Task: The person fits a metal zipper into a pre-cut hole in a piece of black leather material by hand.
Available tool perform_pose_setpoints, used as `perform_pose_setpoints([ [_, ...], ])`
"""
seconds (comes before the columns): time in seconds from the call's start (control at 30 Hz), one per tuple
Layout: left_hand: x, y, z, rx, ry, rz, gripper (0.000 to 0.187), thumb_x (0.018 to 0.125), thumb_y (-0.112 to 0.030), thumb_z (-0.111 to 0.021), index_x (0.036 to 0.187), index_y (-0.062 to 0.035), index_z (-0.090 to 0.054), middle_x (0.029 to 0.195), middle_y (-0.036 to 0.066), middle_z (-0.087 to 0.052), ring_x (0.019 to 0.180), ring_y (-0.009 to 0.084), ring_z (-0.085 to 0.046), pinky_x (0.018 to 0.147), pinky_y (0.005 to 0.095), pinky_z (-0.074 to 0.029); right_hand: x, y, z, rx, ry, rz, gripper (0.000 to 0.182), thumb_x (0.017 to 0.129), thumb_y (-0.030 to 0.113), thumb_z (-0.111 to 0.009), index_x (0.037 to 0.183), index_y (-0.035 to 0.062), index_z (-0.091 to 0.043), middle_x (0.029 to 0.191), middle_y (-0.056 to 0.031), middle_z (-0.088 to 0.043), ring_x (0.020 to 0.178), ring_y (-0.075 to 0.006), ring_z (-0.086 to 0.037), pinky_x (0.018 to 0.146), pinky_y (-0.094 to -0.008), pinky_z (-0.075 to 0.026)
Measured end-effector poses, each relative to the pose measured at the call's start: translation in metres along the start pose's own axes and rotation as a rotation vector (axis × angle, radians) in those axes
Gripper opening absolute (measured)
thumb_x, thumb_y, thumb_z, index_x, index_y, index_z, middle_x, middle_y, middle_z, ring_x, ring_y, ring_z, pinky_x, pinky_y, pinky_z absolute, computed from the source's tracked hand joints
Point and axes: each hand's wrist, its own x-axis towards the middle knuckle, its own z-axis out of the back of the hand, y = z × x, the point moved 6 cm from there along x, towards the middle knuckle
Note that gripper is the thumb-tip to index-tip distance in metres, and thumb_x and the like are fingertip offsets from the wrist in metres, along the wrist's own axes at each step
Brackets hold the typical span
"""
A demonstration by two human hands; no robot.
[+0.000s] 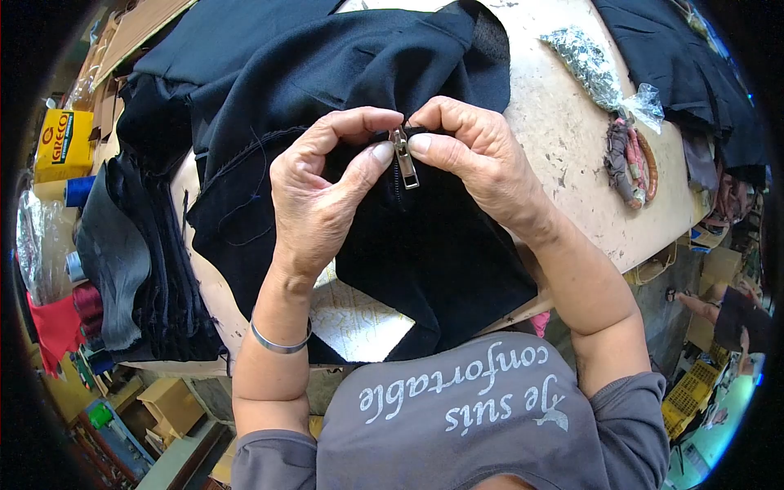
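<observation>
Black fabric (pixel 441 261) with a dark zipper (pixel 398 181) set in it lies across the table. A metal zipper pull (pixel 405 159) hangs at the top of the zipper, between my two thumbs. My left hand (pixel 322 175) pinches the fabric edge and the left side of the zipper, thumb and forefinger pressed together. On the other side, my right hand (pixel 482 155) pinches the zipper top beside the metal pull, its thumb against the pull. The fingertips of both hands nearly meet. A white patterned piece (pixel 359 318) shows under the fabric, below my left hand.
Stacked dark cloth pieces (pixel 155 269) lie at the left, near a yellow box (pixel 64 145) and a blue thread spool (pixel 78 192). On the pale table (pixel 563 155) are a plastic bag (pixel 584 65) and cloth-wrapped rings (pixel 629 163). Another person (pixel 727 314) is at the far right.
</observation>
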Motion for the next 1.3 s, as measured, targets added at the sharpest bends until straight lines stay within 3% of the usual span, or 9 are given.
perform_pose_setpoints([
  [0.53,-0.0007,-0.0008,-0.0002,0.062,-0.068,-0.05,0.019,0.073,0.003,-0.058,0.091,-0.003,-0.06,0.081,0.002,-0.057,0.076,0.0086,-0.052,0.071,0.0203,-0.043,-0.0003,-0.0015,-0.0003,-0.025,-0.039,0.05,0.013,0.082,0.015,-0.052,0.078,0.0021,-0.056,0.062,0.0021,-0.051,0.056,-0.0031,-0.044,0.049,-0.0176,-0.036],
  [1.03,-0.0009,0.0006,-0.0015,0.101,-0.021,-0.09,0.03,0.071,0.006,-0.058,0.099,-0.003,-0.052,0.089,0.003,-0.055,0.081,0.0082,-0.051,0.076,0.0198,-0.041,0.0003,-0.0045,0.0003,-0.021,-0.026,0.018,0.014,0.081,0.016,-0.053,0.078,0.0025,-0.056,0.062,0.0021,-0.051,0.058,-0.0038,-0.044,0.053,-0.0183,-0.037],
  [1.3,-0.0004,0.0,-0.0009,0.005,-0.019,-0.095,0.026,0.073,0.005,-0.058,0.097,-0.0035,-0.056,0.08,0.002,-0.055,0.076,0.0078,-0.052,0.071,0.0194,-0.043,-0.0004,-0.0045,-0.0001,-0.023,-0.04,0.01,0.014,0.081,0.015,-0.053,0.078,0.0019,-0.056,0.063,0.0017,-0.052,0.059,-0.0038,-0.045,0.052,-0.0184,-0.037],
])
